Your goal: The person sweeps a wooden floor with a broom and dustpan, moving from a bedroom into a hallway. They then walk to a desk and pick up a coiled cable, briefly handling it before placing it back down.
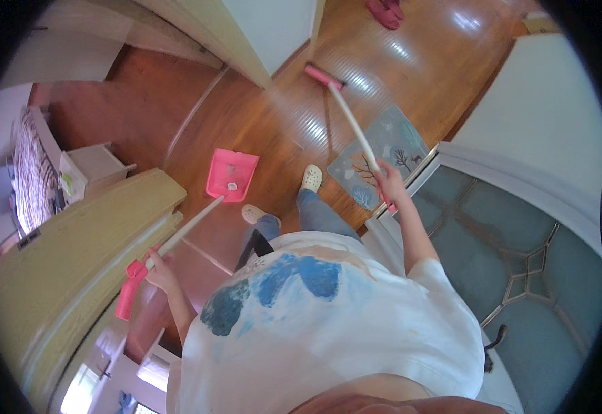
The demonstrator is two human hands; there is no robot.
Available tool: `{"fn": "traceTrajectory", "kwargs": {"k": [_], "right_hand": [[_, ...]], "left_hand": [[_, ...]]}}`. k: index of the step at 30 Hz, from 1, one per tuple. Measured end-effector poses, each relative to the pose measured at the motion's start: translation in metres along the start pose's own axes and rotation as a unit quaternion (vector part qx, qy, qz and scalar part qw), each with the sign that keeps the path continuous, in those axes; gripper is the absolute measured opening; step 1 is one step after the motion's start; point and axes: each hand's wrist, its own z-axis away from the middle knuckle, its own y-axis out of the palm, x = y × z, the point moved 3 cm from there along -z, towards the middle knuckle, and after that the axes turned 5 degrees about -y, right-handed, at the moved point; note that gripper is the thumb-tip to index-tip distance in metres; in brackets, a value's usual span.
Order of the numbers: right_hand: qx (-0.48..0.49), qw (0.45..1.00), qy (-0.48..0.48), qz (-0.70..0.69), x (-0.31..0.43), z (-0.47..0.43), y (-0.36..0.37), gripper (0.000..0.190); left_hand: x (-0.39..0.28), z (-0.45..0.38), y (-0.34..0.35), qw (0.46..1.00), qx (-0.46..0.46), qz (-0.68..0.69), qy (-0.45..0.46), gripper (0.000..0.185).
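My left hand [160, 271] grips the white pole of a long-handled pink dustpan [232, 168], just below its pink handle end [131, 290]. A small white scrap [232, 186] and some greyish dust lie in the pan, which is down at the wooden floor ahead of my left foot. In my right hand [390, 182] is the white handle of a broom [352, 121]. The broom's pink head [324, 76] with dark bristles is far out in front, at the floor near a wall corner.
A patterned mat [384, 150] lies by the glazed door [487, 248] on my right. Pink slippers [385, 13] are on the floor [259, 119] farther ahead. An open wooden door [89, 233] stands close on my left, with a small white cabinet [94, 163] beyond it.
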Motion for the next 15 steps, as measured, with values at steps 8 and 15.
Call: {"fn": "traceTrajectory", "kwargs": {"k": [8, 15], "right_hand": [[0.064, 0.984, 0.02, 0.163, 0.061, -0.193, 0.069, 0.027], [0.141, 0.944, -0.057, 0.295, -0.016, -0.052, 0.126, 0.041]], "left_hand": [[0.023, 0.028, -0.029, 0.996, -0.071, 0.003, -0.05, 0.026], [0.086, 0.048, -0.048, 0.983, -0.138, 0.023, -0.117, 0.023]]}}
